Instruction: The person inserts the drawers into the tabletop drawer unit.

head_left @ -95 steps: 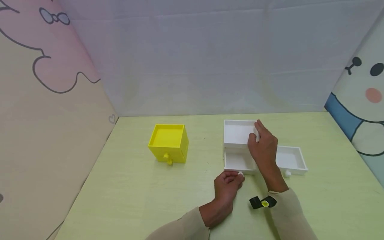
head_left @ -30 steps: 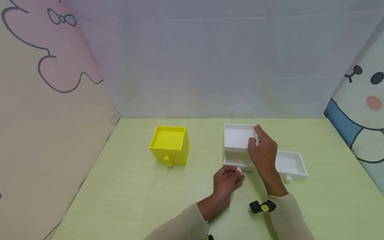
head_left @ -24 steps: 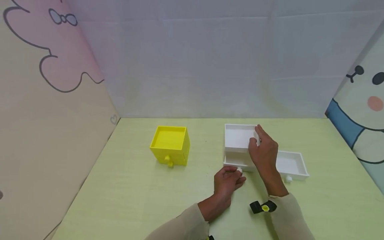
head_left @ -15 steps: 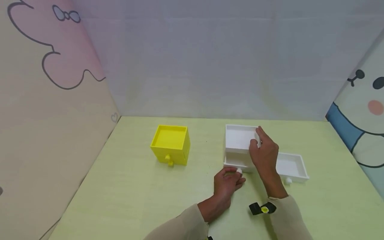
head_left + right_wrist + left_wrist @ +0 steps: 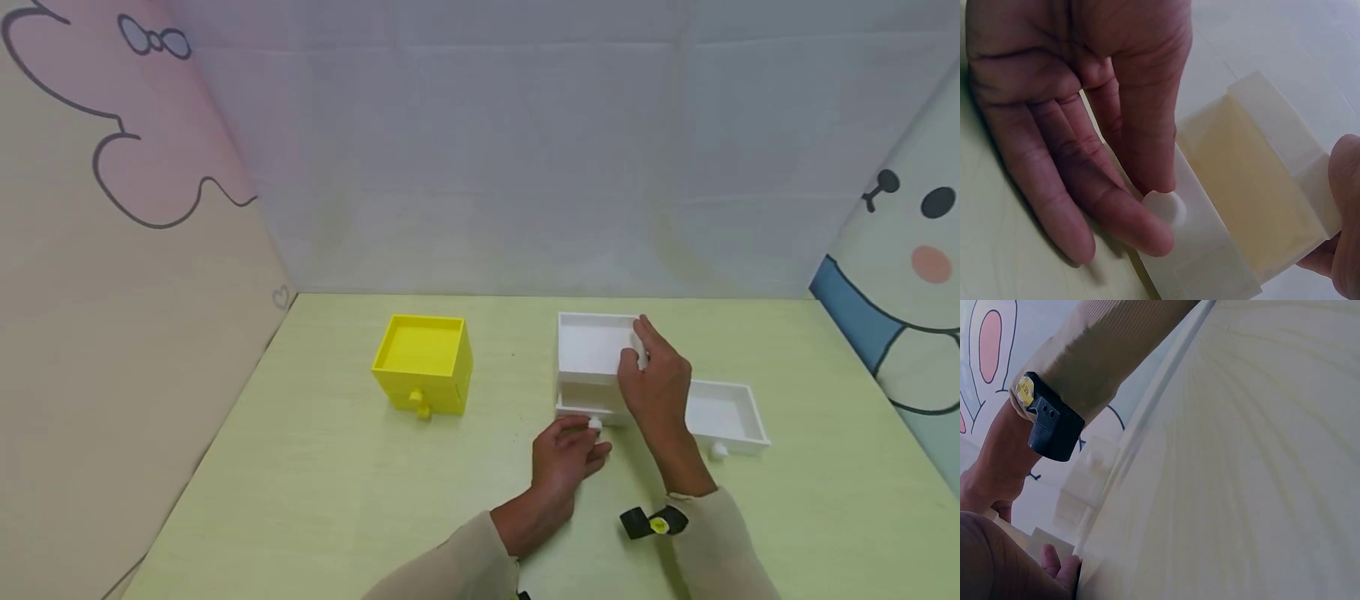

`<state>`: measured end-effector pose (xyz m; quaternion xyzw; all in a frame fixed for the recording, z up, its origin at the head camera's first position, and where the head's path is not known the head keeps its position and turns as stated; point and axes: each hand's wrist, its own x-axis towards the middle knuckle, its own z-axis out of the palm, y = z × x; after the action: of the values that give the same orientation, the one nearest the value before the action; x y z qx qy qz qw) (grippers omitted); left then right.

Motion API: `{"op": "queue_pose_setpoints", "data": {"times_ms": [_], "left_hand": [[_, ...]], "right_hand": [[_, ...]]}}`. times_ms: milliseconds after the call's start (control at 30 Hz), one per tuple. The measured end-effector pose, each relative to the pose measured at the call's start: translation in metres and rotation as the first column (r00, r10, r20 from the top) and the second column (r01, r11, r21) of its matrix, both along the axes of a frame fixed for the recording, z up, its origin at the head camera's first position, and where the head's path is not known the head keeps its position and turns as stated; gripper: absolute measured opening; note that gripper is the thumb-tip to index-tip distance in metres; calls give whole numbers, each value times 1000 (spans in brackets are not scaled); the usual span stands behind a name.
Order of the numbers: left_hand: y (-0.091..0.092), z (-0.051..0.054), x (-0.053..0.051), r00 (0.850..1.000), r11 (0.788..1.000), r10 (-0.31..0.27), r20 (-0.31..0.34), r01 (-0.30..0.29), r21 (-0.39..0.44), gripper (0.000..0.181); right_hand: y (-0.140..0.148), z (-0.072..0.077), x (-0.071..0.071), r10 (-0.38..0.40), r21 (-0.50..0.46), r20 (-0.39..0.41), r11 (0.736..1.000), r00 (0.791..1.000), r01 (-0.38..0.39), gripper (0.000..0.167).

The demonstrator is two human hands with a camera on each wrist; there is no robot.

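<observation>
A white box (image 5: 594, 343) has its lower drawer (image 5: 592, 398) partly out at the front. My left hand (image 5: 562, 462) pinches the drawer's round knob (image 5: 595, 423); the right wrist view shows its thumb against the knob (image 5: 1167, 207), other fingers extended. My right hand (image 5: 660, 383) grips the box's right side, thumb at the front and fingers along the top edge. A separate white drawer (image 5: 723, 412) lies to the right, partly behind that hand. In the left wrist view, my left hand (image 5: 1004, 565) hides most of the box.
A yellow drawer box (image 5: 420, 346) with knobs facing front stands to the left on the pale table (image 5: 315, 467). A white cloth (image 5: 480, 167) hangs behind, with cartoon-printed panels on both sides. My right forearm (image 5: 716, 542) reaches in beside the loose drawer.
Compared with about three seconds ago, the lower drawer has moved inward, with my left hand following on its knob. My right hand keeps its grip on the box. The view has shifted slightly.
</observation>
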<state>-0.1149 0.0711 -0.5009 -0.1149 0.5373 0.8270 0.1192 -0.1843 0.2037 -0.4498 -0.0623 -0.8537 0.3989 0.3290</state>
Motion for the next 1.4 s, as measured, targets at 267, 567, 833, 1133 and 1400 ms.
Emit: {"op": "queue_pose_setpoints", "data": {"times_ms": [267, 567, 833, 1133, 1400], "left_hand": [[-1, -2, 1, 1000, 1000, 3, -4, -3, 0, 18], [5, 2, -3, 999, 998, 52, -8, -52, -17, 17], [7, 4, -6, 997, 997, 71, 1, -71, -42, 15], [10, 2, -11, 996, 995, 86, -10, -87, -49, 15], [12, 3, -17, 995, 993, 100, -3, -100, -57, 15]], "right_hand": [[-2, -3, 3, -6, 12, -20, 1000, 1000, 6, 43], [0, -3, -2, -10, 15, -56, 1000, 998, 11, 43], [0, -2, -1, -9, 22, -51, 1000, 999, 11, 43], [-1, -3, -1, -7, 17, -50, 1000, 999, 8, 43], [0, 1, -1, 0, 7, -29, 1000, 1000, 0, 44]]}}
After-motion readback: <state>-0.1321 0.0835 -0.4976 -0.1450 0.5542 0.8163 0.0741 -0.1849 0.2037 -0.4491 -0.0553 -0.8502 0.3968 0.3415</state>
